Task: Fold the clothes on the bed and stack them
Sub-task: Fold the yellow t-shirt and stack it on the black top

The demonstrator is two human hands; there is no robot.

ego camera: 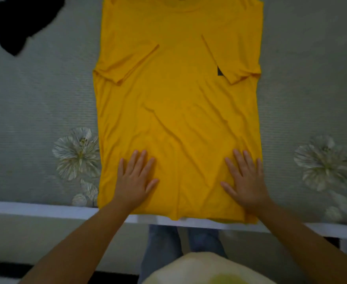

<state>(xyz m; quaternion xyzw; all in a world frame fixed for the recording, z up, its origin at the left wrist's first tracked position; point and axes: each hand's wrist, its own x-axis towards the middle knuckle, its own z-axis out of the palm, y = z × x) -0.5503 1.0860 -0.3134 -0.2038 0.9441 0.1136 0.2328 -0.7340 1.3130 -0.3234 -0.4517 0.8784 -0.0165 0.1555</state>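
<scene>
Lying with its long axis from 6 to 12 o'clock on the bed, the yellow T-shirt is pressed near its hem by the flat, released left hand and right hand.

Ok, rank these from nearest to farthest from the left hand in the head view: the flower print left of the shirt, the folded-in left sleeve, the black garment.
From the left hand:
1. Flower print, just left of it.
2. Left sleeve, folded in, farther up the bed.
3. Black garment, far-left corner.

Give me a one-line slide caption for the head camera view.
Both hands, left and right, press flat on a yellow T-shirt with sleeves folded in.
</scene>
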